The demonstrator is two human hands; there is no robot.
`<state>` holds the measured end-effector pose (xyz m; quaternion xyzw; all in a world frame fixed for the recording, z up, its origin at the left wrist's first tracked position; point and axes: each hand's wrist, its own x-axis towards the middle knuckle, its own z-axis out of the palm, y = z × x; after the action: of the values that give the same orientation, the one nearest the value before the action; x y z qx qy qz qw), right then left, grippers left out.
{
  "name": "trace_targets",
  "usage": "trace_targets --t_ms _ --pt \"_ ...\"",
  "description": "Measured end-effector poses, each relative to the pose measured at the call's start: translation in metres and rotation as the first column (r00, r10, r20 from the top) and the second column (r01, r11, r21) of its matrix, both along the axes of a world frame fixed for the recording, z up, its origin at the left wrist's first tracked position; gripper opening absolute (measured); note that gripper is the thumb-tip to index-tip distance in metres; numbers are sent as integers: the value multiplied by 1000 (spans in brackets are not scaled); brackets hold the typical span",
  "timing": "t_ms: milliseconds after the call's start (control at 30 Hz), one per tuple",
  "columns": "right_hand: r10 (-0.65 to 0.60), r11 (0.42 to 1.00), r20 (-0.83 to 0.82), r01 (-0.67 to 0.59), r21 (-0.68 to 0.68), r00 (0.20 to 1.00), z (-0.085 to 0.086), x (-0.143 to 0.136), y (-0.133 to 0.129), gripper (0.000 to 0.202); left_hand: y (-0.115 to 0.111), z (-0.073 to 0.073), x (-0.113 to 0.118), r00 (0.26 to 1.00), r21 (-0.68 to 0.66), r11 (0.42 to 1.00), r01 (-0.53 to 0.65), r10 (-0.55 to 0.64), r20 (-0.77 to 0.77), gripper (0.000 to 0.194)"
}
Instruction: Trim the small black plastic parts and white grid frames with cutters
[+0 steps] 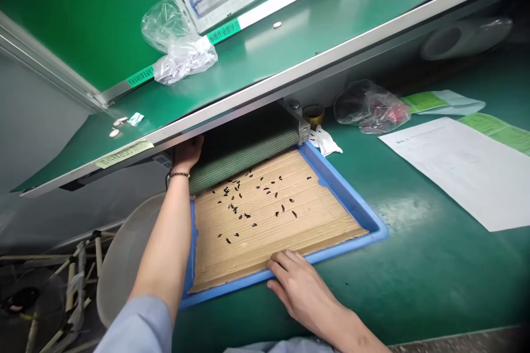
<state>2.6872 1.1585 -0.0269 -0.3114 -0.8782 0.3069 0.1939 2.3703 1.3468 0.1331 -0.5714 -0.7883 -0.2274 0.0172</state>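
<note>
A blue tray (343, 185) lined with brown cardboard (265, 237) sits on the green table, with several small black pieces (234, 209) scattered over the cardboard. The end of a dark green conveyor belt (248, 157) overhangs the tray's far side. My left hand (188, 153) reaches under the shelf edge at the belt's left side; its fingers are mostly hidden. At the tray's near rim, my right hand (292, 278) rests with bent fingers over the cardboard edge, holding nothing.
A green shelf (248, 60) with a metal edge crosses above, bearing a plastic bag (182, 55). To the right lie a white glove (325, 140), a tape roll (313, 115), a clear bag (372, 110) and white paper (464, 171). A pale bin (128, 253) stands lower left.
</note>
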Motion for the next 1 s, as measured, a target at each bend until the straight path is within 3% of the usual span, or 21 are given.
trace_targets --t_ms 133,233,333,400,467,567,600,667,733,833,933,1000 --pt "34 999 -21 -34 -15 999 2 5 1 18 -101 2 18 992 -63 998 0 -8 -125 64" --pt "20 1000 -44 -19 13 999 1 10 3 18 -177 -5 -8 977 -115 977 -179 162 -140 65" --pt "-5 995 -37 9 98 999 -2 17 6 21 -223 -15 -52 876 -256 840 -478 435 -209 66" --pt "-1 986 8 0 169 1000 -7 20 9 25 -237 -22 -67 821 -264 783 -563 494 -286 63" --pt "4 973 66 -19 231 998 -12 20 12 28 -240 -31 -62 865 -189 859 -477 420 -275 58" --pt "-8 957 136 -31 287 991 -18 17 15 18 -226 -54 -24 984 -141 975 -172 164 -69 49" --pt "-15 954 153 -32 297 988 -19 16 15 16 -218 -65 -10 997 -203 977 -61 67 24 47" --pt "-23 952 176 -33 305 984 -19 14 12 15 -201 -91 12 991 -366 924 108 -73 108 44" --pt "-28 953 194 -32 301 981 -16 13 6 15 -186 -116 21 993 -459 880 121 -102 65 44" --pt "-11 967 208 -43 251 978 -9 13 -6 15 -171 -145 17 996 -447 890 92 -81 44 43" --pt "26 989 146 -46 141 989 1 16 -1 18 -158 -160 14 986 -349 924 157 -129 101 37" --pt "-25 996 108 15 90 994 7 17 19 24 -149 -164 17 978 -295 933 204 -181 103 33"
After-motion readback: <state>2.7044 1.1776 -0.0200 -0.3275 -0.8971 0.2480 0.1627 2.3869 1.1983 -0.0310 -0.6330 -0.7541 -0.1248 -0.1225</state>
